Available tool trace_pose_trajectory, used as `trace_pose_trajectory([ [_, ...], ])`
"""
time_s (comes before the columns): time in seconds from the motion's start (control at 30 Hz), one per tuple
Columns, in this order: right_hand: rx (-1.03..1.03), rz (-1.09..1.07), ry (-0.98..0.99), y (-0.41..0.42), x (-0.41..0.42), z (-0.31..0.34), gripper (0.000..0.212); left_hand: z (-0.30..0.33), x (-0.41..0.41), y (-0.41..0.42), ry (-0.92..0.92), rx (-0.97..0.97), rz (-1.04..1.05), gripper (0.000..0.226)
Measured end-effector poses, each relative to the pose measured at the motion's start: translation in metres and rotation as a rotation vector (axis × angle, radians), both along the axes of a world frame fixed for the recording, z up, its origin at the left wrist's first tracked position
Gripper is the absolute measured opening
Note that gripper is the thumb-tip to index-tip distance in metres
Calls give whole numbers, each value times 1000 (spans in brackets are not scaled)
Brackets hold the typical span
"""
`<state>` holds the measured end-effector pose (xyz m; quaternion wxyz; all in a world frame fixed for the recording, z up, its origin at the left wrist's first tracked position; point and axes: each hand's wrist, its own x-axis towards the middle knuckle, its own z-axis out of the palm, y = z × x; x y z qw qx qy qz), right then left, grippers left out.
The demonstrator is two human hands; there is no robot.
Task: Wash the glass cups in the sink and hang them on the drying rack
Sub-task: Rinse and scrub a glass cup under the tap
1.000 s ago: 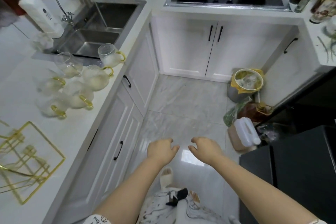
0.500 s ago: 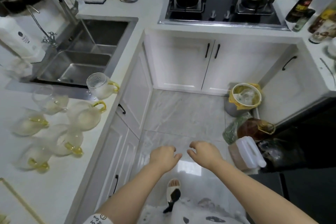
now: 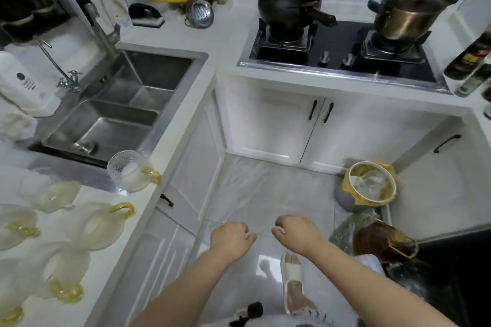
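Note:
Several glass cups with yellow handles stand on the white counter at the left; the nearest to the sink (image 3: 130, 171) sits at the counter's front edge, another (image 3: 102, 223) stands closer to me. The steel double sink (image 3: 170, 103) lies beyond them, with a tall faucet (image 3: 87, 10) at its back. My left hand (image 3: 231, 240) and my right hand (image 3: 297, 233) hang side by side above the floor, fingers loosely curled, holding nothing, well right of the cups. The drying rack is out of view.
A white soap bottle (image 3: 24, 85) stands left of the sink. The gas hob (image 3: 342, 53) carries a black pot (image 3: 289, 5) and a steel pot (image 3: 409, 13). A lined waste bin (image 3: 372, 186), bottles and bags crowd the floor's right side. White cabinets line the corner.
The view has tilted up and towards the sink, so the gold drying rack has left the frame. Both hands stay low and empty, close together.

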<state>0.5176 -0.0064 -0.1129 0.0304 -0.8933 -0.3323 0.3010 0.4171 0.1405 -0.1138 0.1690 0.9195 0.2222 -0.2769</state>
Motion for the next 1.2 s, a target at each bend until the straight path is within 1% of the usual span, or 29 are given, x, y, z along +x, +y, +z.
trace_pose_trajectory([
  [0.23, 29, 152, -28, 20, 112, 9, 40, 12, 83, 3, -24, 7, 216, 46],
  [0.33, 30, 224, -32, 32, 148, 11, 39, 16, 106, 8, -44, -2, 307, 45],
  [0.43, 27, 256, -20, 44, 170, 12, 38, 19, 122, 17, -42, 10, 356, 45],
  [0.57, 39, 300, -14, 69, 193, 10, 38, 22, 143, 36, -13, 29, 374, 46],
  [0.67, 56, 320, -33, 91, 208, 8, 38, 18, 158, 56, -4, 29, 350, 46],
  [1.07, 56, 274, -66, 183, 269, 16, 37, 10, 227, 149, -42, 35, 287, 45],
  [1.2, 40, 304, -57, 209, 286, 21, 38, 10, 244, 169, -34, 30, 289, 44],
])
